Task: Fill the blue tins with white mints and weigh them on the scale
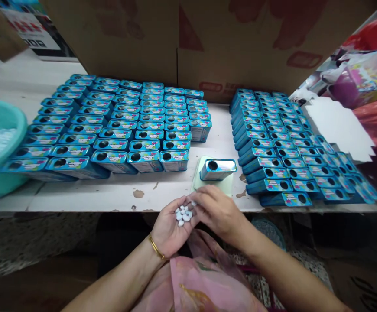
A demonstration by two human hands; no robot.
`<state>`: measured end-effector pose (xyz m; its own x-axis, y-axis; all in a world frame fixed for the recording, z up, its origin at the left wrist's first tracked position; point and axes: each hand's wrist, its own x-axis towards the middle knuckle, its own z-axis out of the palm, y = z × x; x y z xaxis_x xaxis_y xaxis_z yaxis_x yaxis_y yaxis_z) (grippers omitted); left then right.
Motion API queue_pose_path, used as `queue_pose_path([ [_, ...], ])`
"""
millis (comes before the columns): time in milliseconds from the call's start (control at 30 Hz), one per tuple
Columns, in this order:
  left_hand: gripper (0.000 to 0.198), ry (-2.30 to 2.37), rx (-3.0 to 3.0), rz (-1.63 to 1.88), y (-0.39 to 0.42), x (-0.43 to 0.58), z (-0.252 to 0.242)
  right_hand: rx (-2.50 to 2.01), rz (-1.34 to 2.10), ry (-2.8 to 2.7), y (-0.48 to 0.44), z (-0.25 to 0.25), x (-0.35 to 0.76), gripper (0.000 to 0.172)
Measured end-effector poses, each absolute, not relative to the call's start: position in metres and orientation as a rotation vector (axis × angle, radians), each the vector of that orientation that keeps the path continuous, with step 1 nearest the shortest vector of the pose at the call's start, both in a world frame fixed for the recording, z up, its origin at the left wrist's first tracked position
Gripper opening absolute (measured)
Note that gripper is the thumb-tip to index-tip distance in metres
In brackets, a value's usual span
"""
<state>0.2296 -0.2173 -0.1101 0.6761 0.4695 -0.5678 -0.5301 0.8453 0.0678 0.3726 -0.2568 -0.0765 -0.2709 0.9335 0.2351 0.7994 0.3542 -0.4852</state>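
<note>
My left hand (170,232) is cupped palm up below the table edge, holding several small pale candies (183,216). Above it, my right hand (216,210) bends over the palm, fingertips pinched on what looks like one pale candy (193,203). Just beyond the right hand, a blue tin (219,169) stands upright with a dark round hole in its top. Beneath that tin is a pale green platform (197,175), like a small scale. Its front is partly hidden by my right hand.
Rows of similar blue tins (115,132) stand at the left, and another block of tins (273,147) at the right. A turquoise basin (21,125) of pale candies sits far left. A large cardboard box (149,47) walls off the back. White paper sheets (339,125) lie at right.
</note>
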Motion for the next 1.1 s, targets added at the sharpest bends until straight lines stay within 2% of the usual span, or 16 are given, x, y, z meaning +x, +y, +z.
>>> queue_pose_path([
  [167,0.028,0.601,-0.032,0.533,-0.212,0.233,-0.097,-1.586,0.063,-2.082,-0.227,-0.042,0.415,0.019],
  [367,0.028,0.635,-0.079,0.537,-0.220,0.226,-0.104,-1.656,0.030,-2.263,-0.211,-0.044,0.431,0.015],
  [667,0.027,0.647,-0.067,0.535,-0.221,0.221,-0.107,-1.527,0.150,-1.957,-0.212,-0.045,0.430,0.014],
  [933,0.027,0.724,-0.073,0.542,-0.225,0.199,-0.119,-1.529,0.125,-1.402,-0.250,-0.036,0.435,0.012],
  [1100,0.028,0.748,-0.055,0.448,-0.241,0.194,-0.127,-1.483,0.512,-1.548,-0.290,-0.060,0.398,0.016],
])
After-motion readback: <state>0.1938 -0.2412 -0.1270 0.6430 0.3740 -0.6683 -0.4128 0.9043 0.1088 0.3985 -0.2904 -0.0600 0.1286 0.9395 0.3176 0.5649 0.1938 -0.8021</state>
